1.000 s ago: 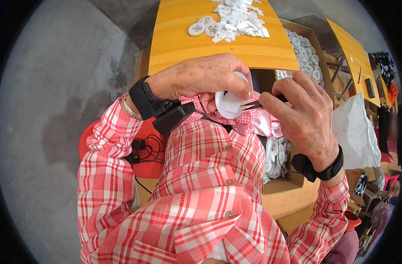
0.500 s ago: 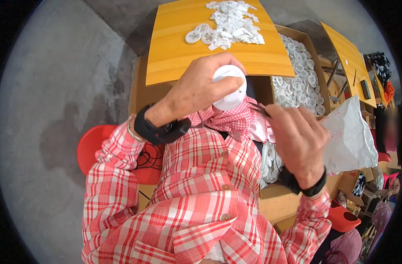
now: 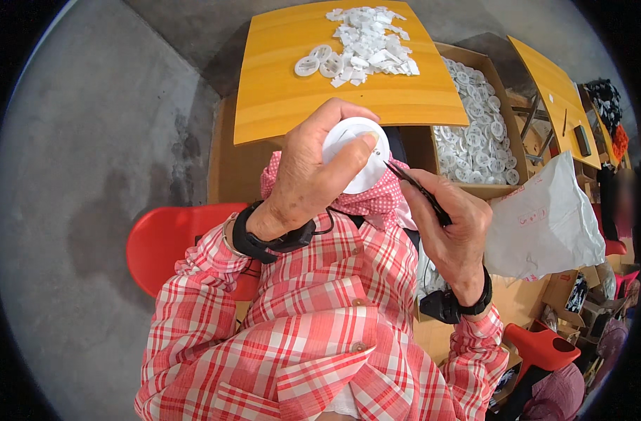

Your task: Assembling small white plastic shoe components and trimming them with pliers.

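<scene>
A heap of parts (image 3: 366,42) lies on the table (image 3: 278,105), with a filled box (image 3: 478,133) to its right.

An open brown carton (image 3: 504,188) stood right of the yellow table (image 3: 278,105), holding white discs (image 3: 475,137). A white bag (image 3: 545,224) with red markings lay beside it. A smaller carton (image 3: 560,291) stood below.
</scene>
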Available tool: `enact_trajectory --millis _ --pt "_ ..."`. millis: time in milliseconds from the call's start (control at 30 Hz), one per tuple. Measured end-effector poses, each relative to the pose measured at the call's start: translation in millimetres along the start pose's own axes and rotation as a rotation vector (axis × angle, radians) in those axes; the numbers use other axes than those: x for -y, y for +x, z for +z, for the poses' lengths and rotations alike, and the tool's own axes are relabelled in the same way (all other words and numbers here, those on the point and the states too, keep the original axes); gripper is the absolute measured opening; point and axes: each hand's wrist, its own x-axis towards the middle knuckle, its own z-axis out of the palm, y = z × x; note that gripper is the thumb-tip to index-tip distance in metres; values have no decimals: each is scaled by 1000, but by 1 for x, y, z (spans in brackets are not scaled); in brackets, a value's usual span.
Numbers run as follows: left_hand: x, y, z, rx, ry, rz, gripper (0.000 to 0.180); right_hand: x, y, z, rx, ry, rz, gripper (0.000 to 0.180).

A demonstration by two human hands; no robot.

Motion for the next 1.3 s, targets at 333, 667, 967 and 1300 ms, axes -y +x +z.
enact_trajectory --millis 333,667,967,1300 --pt "1 -2 5 -46 52 74 22 5 -1 -1 40 59 160 15" --pt "-2 -5 12 -134 119 163 21 7 -2 3 22 109 209 12" --pt "4 -6 13 -163 177 243 21 7 -2 5 19 138 241 13" --pt "7 -5 9 -123 272 339 22 -3 -7 13 -41 -43 22 17"
